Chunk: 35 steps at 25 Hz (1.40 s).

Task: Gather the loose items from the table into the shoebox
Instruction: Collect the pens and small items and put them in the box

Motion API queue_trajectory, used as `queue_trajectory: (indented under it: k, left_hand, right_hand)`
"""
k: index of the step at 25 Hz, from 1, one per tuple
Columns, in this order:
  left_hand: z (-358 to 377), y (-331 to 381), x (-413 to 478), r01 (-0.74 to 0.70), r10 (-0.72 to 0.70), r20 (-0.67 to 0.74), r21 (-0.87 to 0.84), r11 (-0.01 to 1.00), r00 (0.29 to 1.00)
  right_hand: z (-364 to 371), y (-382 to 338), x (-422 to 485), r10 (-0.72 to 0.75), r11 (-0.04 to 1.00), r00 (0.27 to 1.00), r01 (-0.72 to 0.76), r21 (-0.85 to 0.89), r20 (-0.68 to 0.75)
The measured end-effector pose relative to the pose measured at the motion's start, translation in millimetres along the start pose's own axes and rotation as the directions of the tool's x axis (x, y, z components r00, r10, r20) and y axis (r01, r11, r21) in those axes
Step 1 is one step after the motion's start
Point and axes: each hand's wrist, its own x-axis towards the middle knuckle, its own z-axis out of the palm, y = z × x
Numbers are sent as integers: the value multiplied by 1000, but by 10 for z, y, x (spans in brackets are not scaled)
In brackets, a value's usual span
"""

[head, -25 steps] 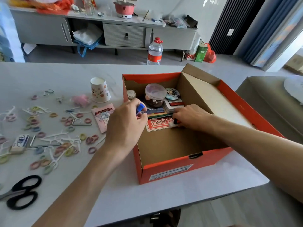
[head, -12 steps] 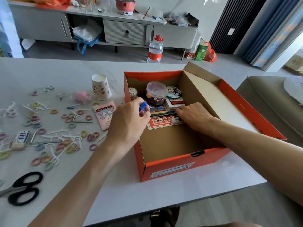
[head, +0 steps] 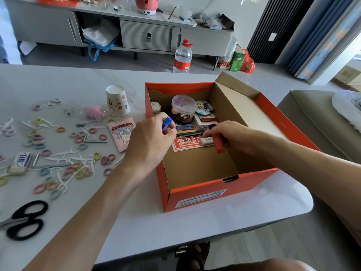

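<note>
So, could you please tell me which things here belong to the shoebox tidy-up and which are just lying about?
Job: shoebox, blue item in left hand, red item in right hand, hair ties, floss picks, scissors, eraser, pink packet, paper cup.
Lying about: water bottle, grey cabinet, pink pot, green bag.

Your left hand [head: 150, 141] grips a blue object [head: 167, 122] at the shoebox [head: 214, 189] left wall; your right hand [head: 237, 138] holds a red object [head: 219, 144] inside.

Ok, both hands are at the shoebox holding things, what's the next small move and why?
Probably release both: the right hand holds a red item low over the red card inside the shoebox, and the left hand pinches a blue item just inside its left wall.
</note>
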Motion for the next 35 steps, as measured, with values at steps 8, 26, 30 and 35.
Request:
queue_trajectory:
  k: [8, 26, 30, 35]
  left_hand:
    - [14, -8, -3, -12, 12, 3, 9, 1000, 1000]
    - [8, -1, -3, -20, 20, 16, 1, 1000, 1000]
    - [-4, -4, -1, -1, 1, 16, -15, 1000, 1000]
    - [-5, 7, 2, -2, 3, 21, -8, 1000, 1000]
  right_hand:
    - [75, 228, 100, 177, 980, 984, -175, -95, 17]
    - [-15, 277, 102, -297, 189, 912, 347, -919, 283]
    - [54, 227, 119, -270, 222, 889, 430, -875, 369]
    - [47, 212, 219, -357, 71, 877, 369, -927, 322]
